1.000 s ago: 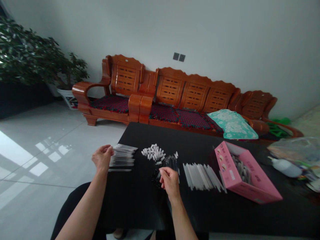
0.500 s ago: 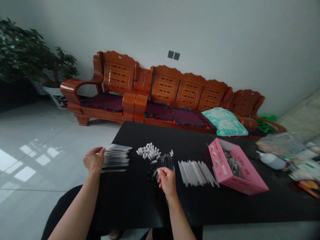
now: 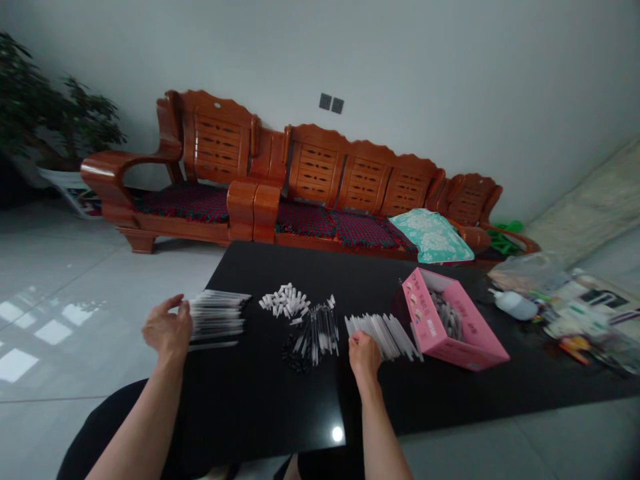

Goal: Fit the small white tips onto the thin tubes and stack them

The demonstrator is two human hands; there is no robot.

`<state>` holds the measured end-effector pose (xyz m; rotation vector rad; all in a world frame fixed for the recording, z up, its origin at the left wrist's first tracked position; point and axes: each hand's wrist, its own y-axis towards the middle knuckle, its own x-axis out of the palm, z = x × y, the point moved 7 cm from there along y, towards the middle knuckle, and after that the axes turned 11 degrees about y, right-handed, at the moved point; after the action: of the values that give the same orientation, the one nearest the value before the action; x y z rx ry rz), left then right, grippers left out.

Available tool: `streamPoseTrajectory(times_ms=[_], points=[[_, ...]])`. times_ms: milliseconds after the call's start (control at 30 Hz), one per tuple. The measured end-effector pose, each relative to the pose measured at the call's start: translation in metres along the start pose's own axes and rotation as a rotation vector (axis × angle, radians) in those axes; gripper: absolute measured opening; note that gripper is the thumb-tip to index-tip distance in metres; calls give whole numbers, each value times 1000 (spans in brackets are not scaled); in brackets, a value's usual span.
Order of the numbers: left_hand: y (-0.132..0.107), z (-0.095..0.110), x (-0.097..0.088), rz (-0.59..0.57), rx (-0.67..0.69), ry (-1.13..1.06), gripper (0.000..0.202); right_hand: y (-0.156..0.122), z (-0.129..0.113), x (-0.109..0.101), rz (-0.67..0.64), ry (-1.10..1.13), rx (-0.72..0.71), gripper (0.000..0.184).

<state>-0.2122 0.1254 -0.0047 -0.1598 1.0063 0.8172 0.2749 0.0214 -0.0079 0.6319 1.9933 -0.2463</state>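
My right hand (image 3: 365, 353) is closed, its fingertips pinched at the near left end of a row of translucent white pen barrels (image 3: 393, 337); the fingers partly hide the barrel they grip. My left hand (image 3: 167, 327) hovers by the outer ends of a row of pens with dark tips (image 3: 217, 320), fingers bent and apart. Between the hands lie a bundle of pen refills (image 3: 317, 330), a heap of small white caps (image 3: 285, 300) and a pile of small black parts (image 3: 295, 357).
A pink box (image 3: 455, 320) holding more grey-white pieces stands right of the barrels on the black table (image 3: 290, 413). Farther right are a white bottle (image 3: 515, 305), plastic bags and clutter. A wooden sofa (image 3: 320, 167) stands behind the table.
My right hand has moved right from the refill bundle to the near end of the white barrels. My left hand stays beside the pen row, fingers slightly more spread. The view has shifted slightly.
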Motion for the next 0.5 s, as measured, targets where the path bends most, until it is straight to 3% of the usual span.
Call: streamPoseTrajectory(times_ms=[100, 200, 300, 400, 500], points=[[-30, 31, -10, 48, 212, -93, 34, 1, -3, 3, -15, -133, -4, 12], [-75, 63, -7, -34, 388, -196, 29, 0, -5, 9, -21, -188, 0, 13], [-129, 96, 9, -252, 568, -307, 21, 1, -5, 12, -40, -203, -6, 14], [-179, 124, 28, -517, 713, -261, 16, 1, -6, 12, -56, -198, -14, 17], [-204, 141, 40, -606, 776, -96, 14, 0, -8, 8, -41, -133, 6, 20]])
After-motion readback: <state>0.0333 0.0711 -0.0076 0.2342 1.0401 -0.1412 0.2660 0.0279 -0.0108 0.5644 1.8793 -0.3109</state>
